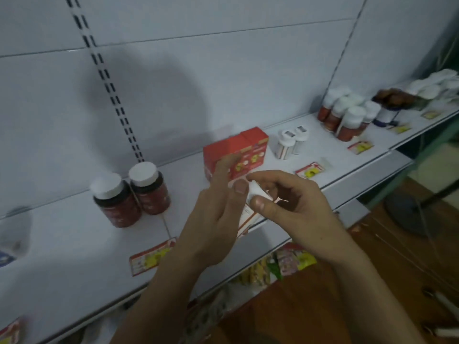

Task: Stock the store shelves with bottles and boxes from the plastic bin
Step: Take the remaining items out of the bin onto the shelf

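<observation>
Two hands are holding a small white cardboard box with orange-red trim (248,219) over the front edge of the white metal shelf (74,244); right hand (293,209) is pinching its top end, left hand (218,214) is pressing its side with straight fingers. Red boxes (236,150) are standing just behind, two white-capped dark red bottles (131,194) sitting to the left.

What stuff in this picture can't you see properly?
Head view only:
- white box: mostly hidden between the left hand and right hand.
- red boxes: print blurred, front partly covered by left fingers.
- blurry shape: cut off by the left edge.
- far bottles: too small and blurred to read.
</observation>
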{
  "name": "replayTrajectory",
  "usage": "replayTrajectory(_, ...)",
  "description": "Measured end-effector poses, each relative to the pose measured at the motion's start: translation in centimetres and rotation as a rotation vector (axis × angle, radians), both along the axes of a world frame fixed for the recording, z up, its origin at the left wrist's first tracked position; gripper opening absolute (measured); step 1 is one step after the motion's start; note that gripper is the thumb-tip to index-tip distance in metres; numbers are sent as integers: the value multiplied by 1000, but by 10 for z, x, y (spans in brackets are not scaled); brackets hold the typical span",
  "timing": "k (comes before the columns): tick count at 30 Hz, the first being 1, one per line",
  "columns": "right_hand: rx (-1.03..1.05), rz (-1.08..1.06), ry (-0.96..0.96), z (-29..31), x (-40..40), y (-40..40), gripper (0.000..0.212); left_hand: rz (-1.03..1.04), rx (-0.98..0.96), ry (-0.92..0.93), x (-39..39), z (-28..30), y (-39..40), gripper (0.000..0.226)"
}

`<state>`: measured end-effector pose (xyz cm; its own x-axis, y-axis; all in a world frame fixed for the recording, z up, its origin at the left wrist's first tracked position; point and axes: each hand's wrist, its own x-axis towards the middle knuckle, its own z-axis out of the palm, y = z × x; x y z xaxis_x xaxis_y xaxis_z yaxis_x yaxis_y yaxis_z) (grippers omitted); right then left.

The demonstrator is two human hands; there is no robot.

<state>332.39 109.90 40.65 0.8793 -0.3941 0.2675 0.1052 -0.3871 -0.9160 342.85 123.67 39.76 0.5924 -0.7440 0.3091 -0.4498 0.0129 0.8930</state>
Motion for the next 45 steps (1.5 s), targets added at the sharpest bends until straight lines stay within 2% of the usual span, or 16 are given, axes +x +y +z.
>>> replayTrajectory(4,-41,-36,45,-1,-35,-68,34,-22,70,-42,-25,-2,-72,50)
replayTrajectory(7,-84,-78,75,0,-50,-127,34,77,124,-53,-21,-16,-116,47)
replayTrajectory(10,-208,-105,120,4,-51,-189,31,155,354,-212,-3,-39,-150,46)
replayTrajectory(13,-357,-105,210,9,-35,-243,31,150,624,-322,10,-61,-180,56)
replayTrajectory(19,-614,-10,384,0,21,-319,37,133,825,-463,29,-83,-223,64)
replayTrajectory(23,-654,16,434,-11,54,-350,41,130,866,-510,37,-87,-233,71)
replayTrajectory(29,-658,100,473,-23,82,-377,54,106,869,-469,48,-82,-240,80)
replayTrajectory(38,-656,218,429,-26,105,-382,52,126,826,-353,37,-75,-237,87)
replayTrajectory(45,-697,286,366,-29,108,-381,47,110,741,-340,36,-78,-234,82)
